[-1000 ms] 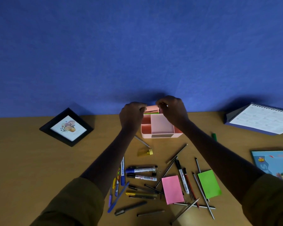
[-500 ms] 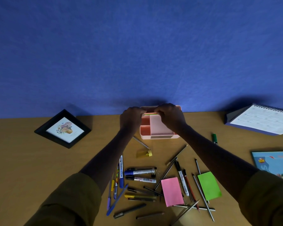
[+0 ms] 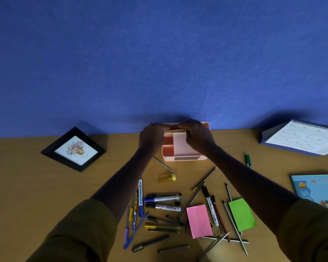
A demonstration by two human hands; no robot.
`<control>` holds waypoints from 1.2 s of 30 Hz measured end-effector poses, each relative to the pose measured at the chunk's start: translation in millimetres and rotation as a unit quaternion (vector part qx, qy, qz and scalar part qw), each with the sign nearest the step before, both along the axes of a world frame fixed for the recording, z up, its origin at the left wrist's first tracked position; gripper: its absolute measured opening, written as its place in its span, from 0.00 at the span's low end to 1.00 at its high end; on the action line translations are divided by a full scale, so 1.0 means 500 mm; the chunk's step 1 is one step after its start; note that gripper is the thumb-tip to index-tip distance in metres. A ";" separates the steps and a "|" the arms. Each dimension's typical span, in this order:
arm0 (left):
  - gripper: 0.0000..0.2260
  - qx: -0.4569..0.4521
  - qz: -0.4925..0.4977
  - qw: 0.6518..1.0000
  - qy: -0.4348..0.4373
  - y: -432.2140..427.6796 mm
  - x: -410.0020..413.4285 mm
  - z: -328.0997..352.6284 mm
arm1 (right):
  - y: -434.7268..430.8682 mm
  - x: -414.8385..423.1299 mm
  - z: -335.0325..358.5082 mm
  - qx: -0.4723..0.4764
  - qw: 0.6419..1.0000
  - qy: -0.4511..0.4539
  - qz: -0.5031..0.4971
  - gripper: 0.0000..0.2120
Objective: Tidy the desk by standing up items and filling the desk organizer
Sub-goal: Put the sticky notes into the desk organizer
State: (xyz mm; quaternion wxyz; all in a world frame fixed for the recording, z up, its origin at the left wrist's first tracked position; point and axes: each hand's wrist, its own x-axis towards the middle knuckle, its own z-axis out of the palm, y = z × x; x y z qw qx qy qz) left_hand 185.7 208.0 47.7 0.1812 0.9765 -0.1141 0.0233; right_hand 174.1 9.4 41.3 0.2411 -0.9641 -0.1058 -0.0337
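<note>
A pink desk organizer (image 3: 180, 148) stands at the back of the wooden desk (image 3: 36, 186), against the blue wall. My left hand (image 3: 151, 138) and my right hand (image 3: 197, 137) meet over its rear compartment, fingers closed on a stack of sticky notes (image 3: 174, 131) whose pink and green edges show between them. The stack sits low in that compartment. A pink sticky pad (image 3: 199, 221) and a green sticky pad (image 3: 241, 214) lie flat among several scattered pens, pencils and markers (image 3: 163, 198) in front.
A black picture frame (image 3: 73, 148) lies flat at the left. A desk calendar (image 3: 301, 139) lies at the back right, a green marker (image 3: 247, 160) beside it. A blue booklet (image 3: 318, 190) is at the right edge. A yellow sharpener (image 3: 168, 177) lies near the organizer.
Both hands have lowered the sticky-note stack from above the organizer's rim down into the rear compartment.
</note>
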 end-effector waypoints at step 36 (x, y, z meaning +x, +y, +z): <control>0.12 -0.146 -0.060 0.943 0.293 -0.382 -0.437 -0.087 | -0.292 -0.573 -0.092 0.079 0.912 0.254 -0.311 0.14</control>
